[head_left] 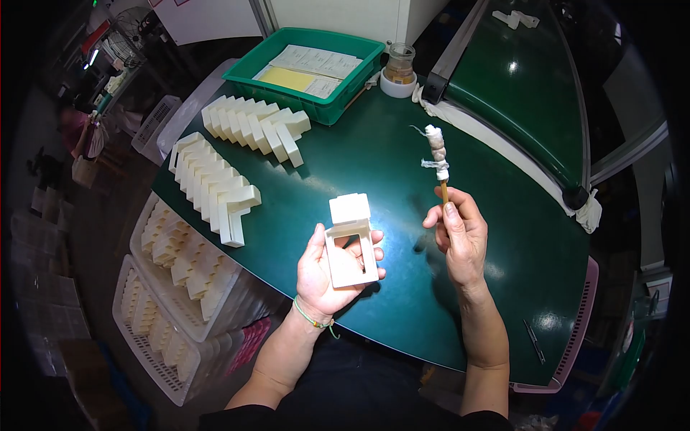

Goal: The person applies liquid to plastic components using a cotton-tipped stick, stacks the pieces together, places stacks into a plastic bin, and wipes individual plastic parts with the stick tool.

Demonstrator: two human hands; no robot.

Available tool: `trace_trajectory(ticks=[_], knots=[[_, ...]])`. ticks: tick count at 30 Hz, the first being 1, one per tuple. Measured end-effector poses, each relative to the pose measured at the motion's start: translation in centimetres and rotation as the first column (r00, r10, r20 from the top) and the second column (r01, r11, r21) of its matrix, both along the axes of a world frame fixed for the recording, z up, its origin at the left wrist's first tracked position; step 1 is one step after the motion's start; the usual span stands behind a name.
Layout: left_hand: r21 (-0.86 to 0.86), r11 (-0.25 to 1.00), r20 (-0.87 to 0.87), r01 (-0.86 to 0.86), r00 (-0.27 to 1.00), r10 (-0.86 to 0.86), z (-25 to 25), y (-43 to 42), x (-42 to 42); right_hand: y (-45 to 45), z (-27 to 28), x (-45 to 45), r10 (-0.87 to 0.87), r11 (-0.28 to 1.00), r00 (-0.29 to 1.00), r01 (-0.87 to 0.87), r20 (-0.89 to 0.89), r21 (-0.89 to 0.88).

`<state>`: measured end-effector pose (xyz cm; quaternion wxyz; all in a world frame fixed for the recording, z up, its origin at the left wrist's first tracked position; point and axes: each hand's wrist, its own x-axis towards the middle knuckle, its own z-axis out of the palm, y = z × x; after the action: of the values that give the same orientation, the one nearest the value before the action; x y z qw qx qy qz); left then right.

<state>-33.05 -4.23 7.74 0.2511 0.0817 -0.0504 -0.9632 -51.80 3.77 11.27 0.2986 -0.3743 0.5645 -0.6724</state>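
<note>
My left hand [320, 276] is closed around a white rectangular frame-like piece [352, 276] with a window through its middle and a block-shaped top. Its fingers show through and behind the opening. On the right, my right hand [466, 241] pinches a thin wooden stick [444, 191], held upright. White cloth [436, 152] is wound and tied around the stick's upper end, with loose threads sticking out. The two hands are apart, above the green table [410, 309]. Similar white pieces stand in two rows, one row [251, 126] at the back and another row [212, 188] at the left.
A green tray [352, 100] with papers stands at the back, beside a glass jar [399, 61] in a white holder. A green conveyor belt [517, 86] curves along the right. Crates [194, 327] of white pieces stand lower left. A pen-like tool [533, 340] lies near the right edge.
</note>
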Motion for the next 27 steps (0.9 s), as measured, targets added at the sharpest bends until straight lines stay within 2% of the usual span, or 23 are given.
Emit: trace_trajectory(ticks=[7,9,12,19,22,23,24,25,27], knots=[[-0.024,0.999,0.01,0.021,1.0,-0.02,-0.1,0.1,0.0,0.1,0.3,0.1,-0.009,1.0,1.0,0.009,0.008,0.006],[0.024,0.999,-0.088,0.031,0.996,-0.029,-0.4,0.1,-0.1,0.1,0.3,0.1,-0.011,1.0,1.0,0.011,0.01,0.006],[0.021,0.999,-0.108,0.033,0.994,-0.03,-0.6,0.1,-0.2,0.0,0.3,0.0,-0.013,1.0,1.0,0.013,0.005,-0.015],[0.011,0.999,-0.09,0.031,0.995,-0.03,-0.2,0.3,-0.4,0.1,0.5,0.2,0.007,1.0,1.0,-0.007,0.007,-0.012],[-0.107,0.993,-0.105,-0.041,0.994,0.03,-0.1,0.4,-0.5,0.1,0.5,0.7,0.022,1.0,1.0,-0.022,-0.011,-0.007],[-0.306,0.94,0.053,-0.153,0.983,0.178,-0.6,0.6,-0.5,0.1,0.5,0.8,0.031,0.999,0.999,-0.031,-0.03,-0.012],[-0.507,0.833,0.172,-0.222,0.921,0.35,-0.7,0.7,-0.5,0.2,0.5,1.0,0.038,0.999,0.999,-0.037,-0.039,0.016],[-0.541,0.796,0.242,-0.272,0.856,0.456,-0.5,0.9,-0.6,0.2,0.5,1.3,0.026,0.999,0.994,-0.024,-0.102,0.026],[-0.779,0.571,0.254,-0.259,0.702,0.665,-0.3,0.8,-1.0,-0.2,-0.7,2.1,0.005,0.997,0.973,-0.022,-0.231,-0.068]])
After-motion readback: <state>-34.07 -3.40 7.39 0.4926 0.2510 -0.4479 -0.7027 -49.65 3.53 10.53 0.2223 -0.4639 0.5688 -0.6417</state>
